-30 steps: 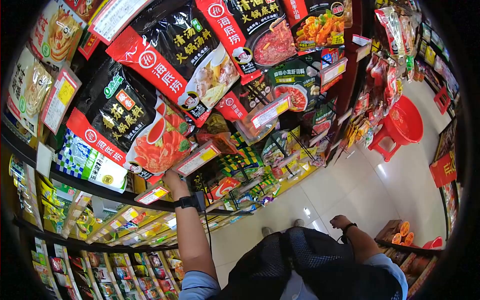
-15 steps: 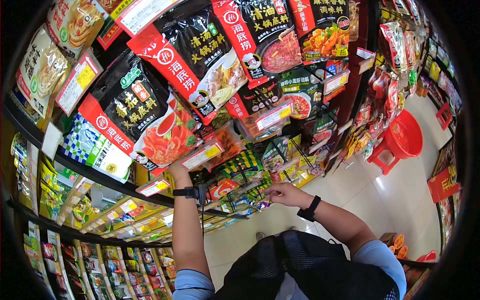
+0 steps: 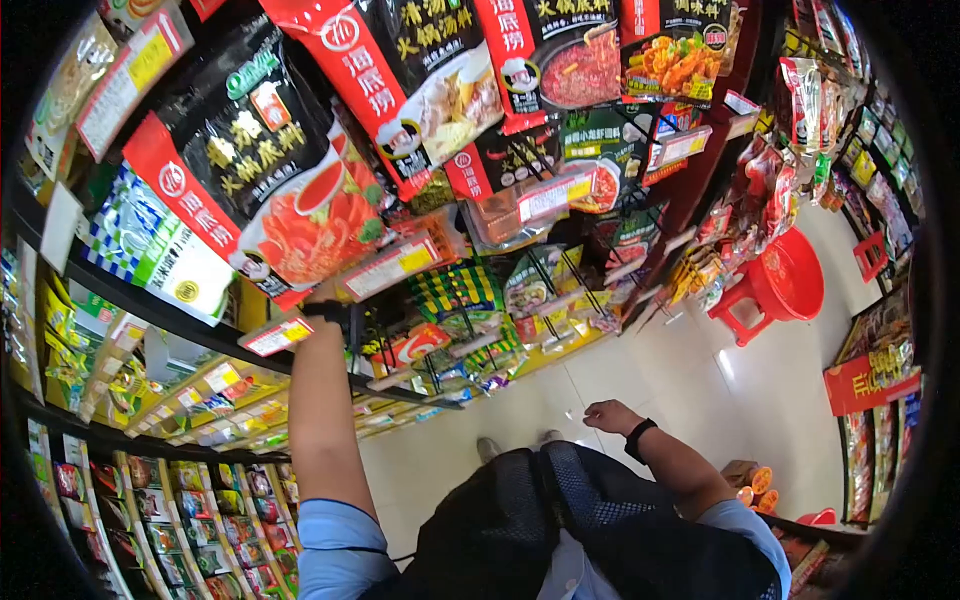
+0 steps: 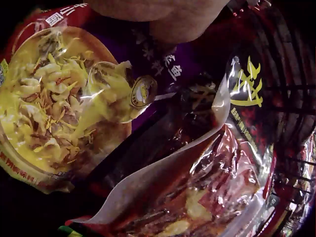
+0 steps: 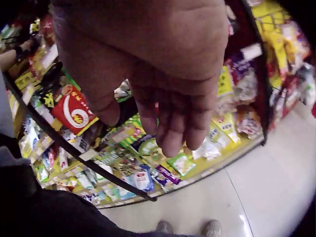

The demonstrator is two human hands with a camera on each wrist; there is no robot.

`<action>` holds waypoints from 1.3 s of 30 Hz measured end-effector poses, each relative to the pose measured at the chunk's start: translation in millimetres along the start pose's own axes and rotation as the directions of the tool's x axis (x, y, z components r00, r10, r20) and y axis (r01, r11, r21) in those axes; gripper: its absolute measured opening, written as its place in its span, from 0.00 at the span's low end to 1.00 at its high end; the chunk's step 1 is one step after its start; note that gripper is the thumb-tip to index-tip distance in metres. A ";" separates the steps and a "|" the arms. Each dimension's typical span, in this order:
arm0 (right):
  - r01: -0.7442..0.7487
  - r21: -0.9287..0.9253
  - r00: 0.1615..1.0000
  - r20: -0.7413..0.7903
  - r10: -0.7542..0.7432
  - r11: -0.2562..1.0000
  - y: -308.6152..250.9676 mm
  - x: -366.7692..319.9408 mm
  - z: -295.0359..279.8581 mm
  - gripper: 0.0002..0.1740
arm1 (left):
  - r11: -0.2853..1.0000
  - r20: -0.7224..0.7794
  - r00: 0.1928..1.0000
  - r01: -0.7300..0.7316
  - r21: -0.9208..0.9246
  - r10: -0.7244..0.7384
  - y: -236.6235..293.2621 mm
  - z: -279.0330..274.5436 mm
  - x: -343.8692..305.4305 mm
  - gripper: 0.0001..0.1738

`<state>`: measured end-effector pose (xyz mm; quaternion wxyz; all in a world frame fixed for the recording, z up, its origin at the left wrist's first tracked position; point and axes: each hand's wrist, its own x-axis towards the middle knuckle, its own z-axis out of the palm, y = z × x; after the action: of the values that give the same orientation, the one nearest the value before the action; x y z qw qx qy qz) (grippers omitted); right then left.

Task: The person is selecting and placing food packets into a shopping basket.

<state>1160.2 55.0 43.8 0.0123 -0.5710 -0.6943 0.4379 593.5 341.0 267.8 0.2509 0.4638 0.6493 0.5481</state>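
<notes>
My left arm (image 3: pixel 325 400) reaches into the shelf beneath a black-and-red bag of tomato hotpot base (image 3: pixel 290 190), and the bag and a price tag hide most of that hand in the head view. Part of my left hand (image 4: pixel 168 17) shows at the top of the left wrist view, over a purple seasoning packet (image 4: pixel 74 108) with a fish dish pictured on it. Its fingertips are out of sight, and I cannot tell whether they grip the packet. Beside it stands a dark glossy pouch (image 4: pixel 197 182). My right hand (image 5: pixel 153 74) hangs with relaxed fingers, holding nothing, in front of the lower shelves.
More hotpot base bags (image 3: pixel 560 60) hang along the upper rack. Price tags (image 3: pixel 390 268) jut out from the shelf edges. A red plastic basin (image 3: pixel 790 275) on a red stool stands in the tiled aisle (image 3: pixel 670 370). Lower shelves (image 3: pixel 150 500) hold many small packets.
My left arm has gone deeper under the tomato bag, its wristband now partly covered. The right hand came up toward the shelf, then dropped back. The head view has shifted.
</notes>
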 end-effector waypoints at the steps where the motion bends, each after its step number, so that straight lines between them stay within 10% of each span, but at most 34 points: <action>1: -0.046 0.109 0.999 -0.012 0.048 0.993 15.5 -11.1 3.6 0.23 | 0.999 0.012 0.999 -0.038 0.020 0.038 -10.3 0.6 14.3 0.11; 5: -0.367 0.382 0.926 0.061 0.373 0.848 60.1 -51.1 19.2 0.22 | 0.975 0.056 0.980 -0.197 0.100 0.192 -55.0 -9.6 52.8 0.19; 8: -0.517 0.082 0.852 0.147 0.503 0.852 135.9 -62.1 64.2 0.20 | 0.822 0.044 0.927 -0.351 0.449 0.372 -52.1 -9.0 9.6 0.22; 9: -0.591 0.137 0.803 0.189 0.565 0.795 143.2 -71.5 74.9 0.19 | 0.599 0.059 0.878 -0.373 0.708 0.476 10.9 2.6 -46.9 0.21; 10: -0.664 0.187 0.746 0.231 0.624 0.724 151.7 -84.5 85.0 0.19 | 0.544 -0.115 0.616 -0.575 0.611 0.779 87.4 26.7 -127.6 0.19; 13: -0.654 0.213 0.753 0.271 0.599 0.726 150.6 -92.9 90.9 0.19 | 0.844 -0.044 0.847 -0.521 0.126 0.530 48.7 16.3 -228.8 0.12; 14: -0.623 0.239 0.780 0.261 0.569 0.745 138.1 -98.8 88.8 0.19 | 0.935 -0.043 0.949 -0.299 0.192 0.313 62.3 13.9 -241.0 0.10; 18: -0.535 0.208 0.830 0.312 0.463 0.819 114.3 -68.6 78.9 0.13 | 0.843 0.336 0.941 -0.219 0.491 0.048 -78.8 -12.1 -369.2 0.12; 19: -0.210 -0.084 0.915 0.334 0.226 0.974 144.7 -47.7 94.3 0.08 | 0.791 0.373 0.925 -0.179 0.585 -0.067 -101.6 -21.8 -380.9 0.13; 20: -0.210 -0.084 0.915 0.334 0.226 0.974 150.5 -32.8 99.3 0.08 | 0.730 0.419 0.890 -0.164 0.664 -0.181 -133.1 -29.2 -391.9 0.14; 21: 0.000 -0.237 0.927 0.364 0.089 0.971 148.8 -5.0 94.6 0.12 | 0.499 0.386 0.858 -0.184 0.847 -0.339 -268.2 -79.9 -461.3 0.14; 23: 0.330 -0.373 0.913 0.361 -0.191 0.867 157.2 11.1 94.5 0.18 | 0.174 0.406 0.739 -0.375 0.911 -0.537 -260.5 -106.8 -488.1 0.11; 24: -0.263 0.010 0.939 0.232 0.254 0.965 74.3 14.3 30.9 0.17 | -0.125 0.107 0.601 -0.331 0.935 -0.792 -246.0 -110.9 -514.8 0.10; 26: 0.090 -0.085 0.982 0.172 -0.075 0.992 72.3 29.4 23.1 0.16 | -0.039 0.024 0.595 -0.092 0.995 -0.803 -260.0 -124.1 -524.3 0.17; 27: -0.036 0.122 0.992 0.124 0.020 0.992 69.9 49.8 14.4 0.17 | 0.285 -0.087 0.542 0.565 0.775 -0.836 -273.2 -126.3 -537.7 0.18; 28: -0.158 0.339 0.987 0.094 0.133 0.927 65.0 64.9 12.1 0.19 | 0.424 -0.128 0.437 0.898 0.116 -0.890 -285.4 -132.9 -548.4 0.20; 32: -0.208 0.434 0.978 0.094 0.185 0.877 49.5 68.8 1.5 0.18 | 0.467 -0.006 0.510 0.792 0.392 -0.860 -265.6 -117.3 -535.1 0.17; 35: -0.180 0.320 0.983 0.089 0.160 0.930 52.0 45.7 6.8 0.20 | 0.860 0.389 0.793 0.312 0.403 -0.470 -351.5 -95.2 -525.4 0.12; 39: -0.354 0.229 0.932 0.162 0.323 0.907 87.3 -0.7 57.0 0.22 | 0.768 0.472 0.771 0.033 0.640 -0.427 -294.2 -76.8 -473.9 0.17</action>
<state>1199.2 17.5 -45.3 -0.0327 -0.6492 -0.5219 0.5523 643.5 -102.4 -75.6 0.3502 0.5774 0.7301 0.1042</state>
